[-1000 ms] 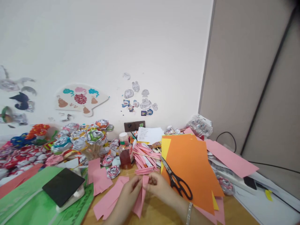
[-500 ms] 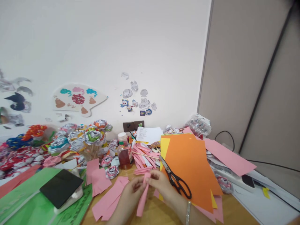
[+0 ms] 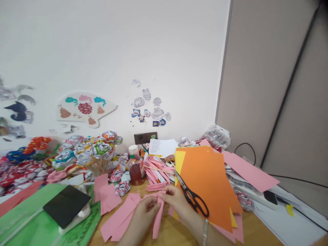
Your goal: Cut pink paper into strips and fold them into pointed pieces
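A narrow pink paper strip [image 3: 158,220], which looks folded lengthwise, is pinched between both hands above the wooden table. My left hand [image 3: 146,210] grips its left side with thumb and fingers. At the strip's upper end, my right hand [image 3: 174,198] holds it from the right; a bracelet circles that wrist. More pink paper strips [image 3: 120,218] lie flat beside my left hand. Just beyond the hands is a pile of folded pink strips [image 3: 157,172]. Black-handled scissors [image 3: 193,198] rest on orange paper sheets [image 3: 207,181] to the right of my right hand.
A bottle of reddish liquid [image 3: 136,167] stands behind the hands. Rolled paper flowers [image 3: 94,148] crowd the back left. A black-topped device [image 3: 66,205] sits on a green packet [image 3: 30,218]. Pink sheets [image 3: 251,172], a white power strip [image 3: 258,198] and cables lie at right.
The lower end of the held strip has swung slightly right. My left hand has shifted a little along it, while my right hand stays nearly in place.
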The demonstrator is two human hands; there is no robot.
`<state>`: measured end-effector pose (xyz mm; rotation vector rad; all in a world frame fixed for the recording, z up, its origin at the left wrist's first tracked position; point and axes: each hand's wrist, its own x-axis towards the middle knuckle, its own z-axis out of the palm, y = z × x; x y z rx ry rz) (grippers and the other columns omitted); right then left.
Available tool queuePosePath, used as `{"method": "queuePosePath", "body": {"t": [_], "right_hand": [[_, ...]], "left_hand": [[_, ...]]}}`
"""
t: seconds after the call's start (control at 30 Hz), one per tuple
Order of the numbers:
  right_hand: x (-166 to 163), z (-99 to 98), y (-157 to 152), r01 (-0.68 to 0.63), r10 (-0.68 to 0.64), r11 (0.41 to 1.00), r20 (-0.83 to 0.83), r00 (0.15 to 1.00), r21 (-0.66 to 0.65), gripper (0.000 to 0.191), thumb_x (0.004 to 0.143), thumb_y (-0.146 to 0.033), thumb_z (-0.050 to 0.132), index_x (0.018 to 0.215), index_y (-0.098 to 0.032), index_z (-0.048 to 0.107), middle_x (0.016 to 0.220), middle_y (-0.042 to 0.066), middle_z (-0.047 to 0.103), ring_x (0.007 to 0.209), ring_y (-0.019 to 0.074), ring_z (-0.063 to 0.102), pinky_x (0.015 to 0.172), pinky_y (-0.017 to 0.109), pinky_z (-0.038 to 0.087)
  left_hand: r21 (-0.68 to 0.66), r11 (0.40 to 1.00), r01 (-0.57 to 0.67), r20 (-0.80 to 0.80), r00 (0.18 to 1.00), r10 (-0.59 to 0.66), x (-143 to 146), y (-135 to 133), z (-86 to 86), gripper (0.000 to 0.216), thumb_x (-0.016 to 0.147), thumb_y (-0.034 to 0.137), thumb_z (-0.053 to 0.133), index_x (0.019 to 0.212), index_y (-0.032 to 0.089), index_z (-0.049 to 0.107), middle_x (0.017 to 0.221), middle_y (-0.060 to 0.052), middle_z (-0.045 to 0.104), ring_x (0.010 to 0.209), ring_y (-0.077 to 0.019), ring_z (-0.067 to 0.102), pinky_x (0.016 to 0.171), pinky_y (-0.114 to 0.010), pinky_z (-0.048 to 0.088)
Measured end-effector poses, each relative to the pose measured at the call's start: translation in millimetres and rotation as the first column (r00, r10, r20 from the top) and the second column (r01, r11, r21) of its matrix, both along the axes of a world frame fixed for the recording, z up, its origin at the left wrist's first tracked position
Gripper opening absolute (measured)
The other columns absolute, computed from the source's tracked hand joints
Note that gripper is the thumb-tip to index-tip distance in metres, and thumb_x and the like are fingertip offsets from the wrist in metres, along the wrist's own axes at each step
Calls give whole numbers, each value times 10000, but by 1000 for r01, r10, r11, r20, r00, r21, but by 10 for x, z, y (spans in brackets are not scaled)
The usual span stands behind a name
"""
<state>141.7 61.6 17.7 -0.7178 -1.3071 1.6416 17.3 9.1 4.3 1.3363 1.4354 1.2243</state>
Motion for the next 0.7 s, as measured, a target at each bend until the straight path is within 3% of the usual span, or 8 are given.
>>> {"method": "queuePosePath", "body": {"t": [0.37, 0.53, 0.7], "right_hand": [[-22, -45, -9, 50, -50, 996, 5, 999, 68, 268, 541, -285, 722, 563, -137, 500, 537, -49, 447, 529, 81, 391, 518, 207, 307], [-23, -79, 12, 72, -74, 993, 26, 997, 96, 245, 565, -277, 693, 552, -149, 485, 554, -42, 434, 540, 92, 391, 522, 216, 302], [-25, -110, 22, 77, -84, 986, 47, 995, 148, 214, 589, -264, 663, 561, -148, 486, 577, -34, 440, 557, 97, 399, 541, 221, 312]], "left_hand": [[0, 995, -96, -47, 994, 96, 2, -10, -42, 325, 661, 447, 580, 516, 172, 483, 499, 42, 483, 486, -120, 457, 462, -219, 355], [-109, 990, 91, 94, 992, -81, 53, -38, 14, 330, 649, 473, 603, 658, 145, 570, 549, -5, 599, 515, -163, 559, 506, -256, 423], [-138, 987, 79, 84, 994, -68, 59, -62, 41, 335, 626, 476, 624, 632, 146, 568, 525, -15, 616, 479, -165, 574, 474, -257, 435]]}}
